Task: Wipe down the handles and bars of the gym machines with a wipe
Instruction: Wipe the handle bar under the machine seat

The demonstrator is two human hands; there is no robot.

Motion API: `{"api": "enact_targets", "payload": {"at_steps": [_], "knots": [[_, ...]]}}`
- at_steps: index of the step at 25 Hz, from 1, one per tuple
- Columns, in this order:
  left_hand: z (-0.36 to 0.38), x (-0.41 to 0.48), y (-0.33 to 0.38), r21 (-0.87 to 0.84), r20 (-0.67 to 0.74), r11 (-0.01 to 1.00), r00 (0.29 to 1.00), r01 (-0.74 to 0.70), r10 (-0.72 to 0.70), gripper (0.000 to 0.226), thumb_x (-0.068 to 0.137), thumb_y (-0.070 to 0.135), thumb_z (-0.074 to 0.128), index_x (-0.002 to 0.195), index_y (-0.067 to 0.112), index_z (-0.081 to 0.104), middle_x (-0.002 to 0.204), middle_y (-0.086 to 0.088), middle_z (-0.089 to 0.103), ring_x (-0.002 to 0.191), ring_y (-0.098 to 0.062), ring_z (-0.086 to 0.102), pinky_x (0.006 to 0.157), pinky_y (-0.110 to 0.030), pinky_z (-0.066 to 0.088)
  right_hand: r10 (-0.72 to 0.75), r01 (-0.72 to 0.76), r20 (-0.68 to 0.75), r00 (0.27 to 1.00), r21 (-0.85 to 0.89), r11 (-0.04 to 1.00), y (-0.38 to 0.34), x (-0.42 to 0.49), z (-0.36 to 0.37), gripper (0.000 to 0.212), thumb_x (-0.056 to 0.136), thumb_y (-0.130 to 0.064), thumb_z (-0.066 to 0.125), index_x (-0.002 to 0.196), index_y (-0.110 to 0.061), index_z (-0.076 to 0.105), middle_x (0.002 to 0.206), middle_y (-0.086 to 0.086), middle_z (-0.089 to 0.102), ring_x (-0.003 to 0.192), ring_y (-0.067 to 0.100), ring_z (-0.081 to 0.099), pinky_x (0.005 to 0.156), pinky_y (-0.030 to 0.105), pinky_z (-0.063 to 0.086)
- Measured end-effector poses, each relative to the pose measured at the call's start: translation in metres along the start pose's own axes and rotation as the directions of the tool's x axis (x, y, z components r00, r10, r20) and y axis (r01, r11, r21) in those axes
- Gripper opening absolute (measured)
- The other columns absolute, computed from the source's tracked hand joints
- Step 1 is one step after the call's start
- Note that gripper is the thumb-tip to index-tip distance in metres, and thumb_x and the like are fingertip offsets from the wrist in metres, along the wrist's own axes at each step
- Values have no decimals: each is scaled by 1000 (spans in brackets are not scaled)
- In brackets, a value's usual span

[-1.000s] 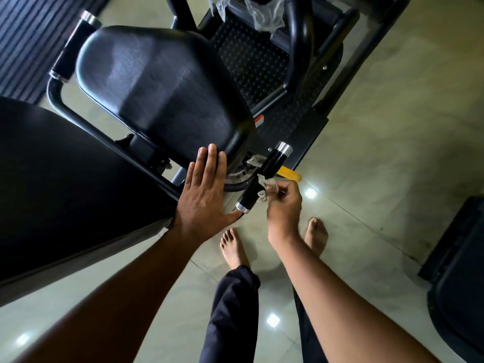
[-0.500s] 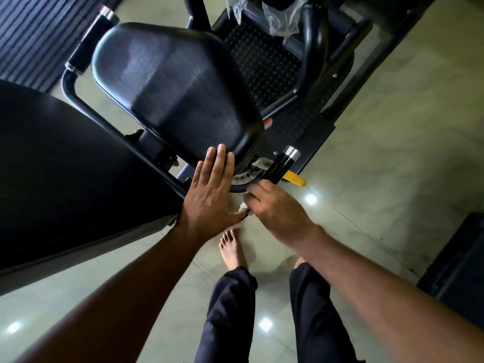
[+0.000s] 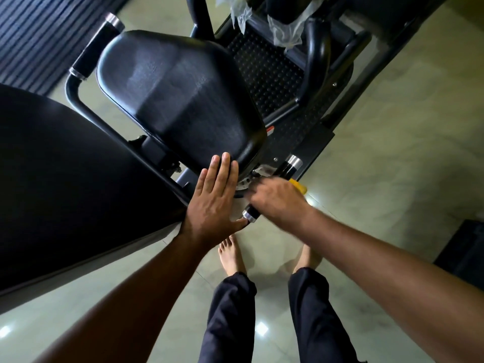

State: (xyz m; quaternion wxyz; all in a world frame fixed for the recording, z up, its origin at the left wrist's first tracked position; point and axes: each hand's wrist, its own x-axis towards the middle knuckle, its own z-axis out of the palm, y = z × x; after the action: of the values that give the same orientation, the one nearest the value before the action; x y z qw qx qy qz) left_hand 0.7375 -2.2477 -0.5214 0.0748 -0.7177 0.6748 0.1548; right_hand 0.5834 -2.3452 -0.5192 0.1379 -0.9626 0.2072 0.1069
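A black gym machine seat (image 3: 180,100) fills the upper middle. Beside its near right corner runs a short black handle (image 3: 289,167) with chrome end caps. My right hand (image 3: 277,199) is wrapped over the middle of this handle; the wipe is hidden under the fingers, and the hand is motion-blurred. My left hand (image 3: 214,200) lies flat with straight fingers against the seat's near edge, its thumb close to the handle's lower chrome cap (image 3: 250,215). A second, matching handle (image 3: 95,45) stands at the seat's far left.
A large black back pad (image 3: 65,184) fills the left side. A studded footplate (image 3: 264,66) and curved black bars lie beyond the seat, with clear plastic wrap (image 3: 285,30) on them. A yellow lever tip (image 3: 300,186) shows behind my right hand. My bare feet stand on pale tiles.
My right hand went from pinching the wipe beside the handle to closing over the handle, and has slid up along it. My left hand stays flat on the seat edge.
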Motion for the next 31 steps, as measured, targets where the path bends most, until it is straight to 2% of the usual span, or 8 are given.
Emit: {"api": "enact_targets", "payload": {"at_steps": [3, 8, 13, 15, 17, 20, 26, 31], "knots": [[0, 1, 0, 17, 4, 1000, 1000, 4, -4, 121, 73, 79, 50, 154, 10, -9, 161, -11, -17, 148, -27, -16, 122, -44, 3, 224, -225, -73, 972, 2, 974, 31, 4, -6, 13, 83, -4, 67, 83, -16, 61, 79, 5, 57, 72, 19, 52, 63, 31, 42], [-1, 1, 2, 28, 12, 1000, 1000, 9, -9, 123, 72, 80, 48, 153, 10, -13, 160, -10, -20, 148, -27, -18, 121, -44, 2, 117, -122, -164, 980, -23, 992, 42, 0, -1, 18, 76, 4, 64, 80, -13, 62, 80, 7, 60, 74, 23, 56, 62, 32, 44], [-2, 1, 3, 44, 20, 999, 1000, 8, -8, 124, 74, 80, 50, 153, 9, -13, 160, -12, -20, 148, -28, -19, 122, -45, 3, 397, -301, -485, 779, 266, 916, 63, -22, 31, 25, 88, 3, 56, 108, -6, 68, 109, 10, 64, 99, 25, 56, 88, 29, 48], [-2, 1, 3, 45, 25, 999, 1000, 8, -9, 122, 74, 81, 48, 154, 8, -11, 160, -12, -19, 148, -28, -19, 122, -45, 4, 787, -357, -385, 482, 734, 578, 41, -24, 53, 25, 89, 2, 57, 109, -8, 67, 107, 8, 66, 98, 20, 60, 90, 30, 51], [-2, 1, 3, 43, 23, 999, 1000, 11, -12, 120, 74, 81, 44, 154, 8, -8, 160, -12, -19, 148, -28, -18, 122, -45, 3, 958, -97, 94, 271, 993, -70, 17, -18, 63, 15, 95, -4, 55, 104, -12, 64, 97, 4, 67, 87, 16, 62, 82, 39, 55], [-2, 1, 3, 37, 27, 999, 1000, 13, -14, 120, 72, 82, 39, 154, 8, -8, 160, -11, -21, 147, -27, -20, 122, -44, 0, 704, 301, 578, 412, 643, -704, 4, -3, 60, 17, 100, -3, 48, 101, -14, 62, 91, 3, 69, 80, 14, 66, 73, 28, 54], [-3, 0, 2, 27, 27, 1000, 1000, 9, -9, 121, 72, 81, 42, 154, 9, -10, 161, -12, -18, 148, -28, -18, 122, -47, 5, 623, 131, 613, 486, 653, -746, -31, -7, 54, 36, 92, 14, 33, 81, -16, 49, 67, -1, 56, 65, 13, 53, 67, 28, 46], [-2, 0, 3, 31, 25, 1000, 1000, 5, -6, 121, 73, 81, 43, 154, 7, -9, 161, -13, -18, 148, -29, -18, 122, -47, 5, 678, 341, 596, 429, 589, -733, -17, 3, 48, 21, 98, 4, 41, 91, -13, 53, 78, 5, 64, 71, 16, 61, 71, 29, 53]]}}
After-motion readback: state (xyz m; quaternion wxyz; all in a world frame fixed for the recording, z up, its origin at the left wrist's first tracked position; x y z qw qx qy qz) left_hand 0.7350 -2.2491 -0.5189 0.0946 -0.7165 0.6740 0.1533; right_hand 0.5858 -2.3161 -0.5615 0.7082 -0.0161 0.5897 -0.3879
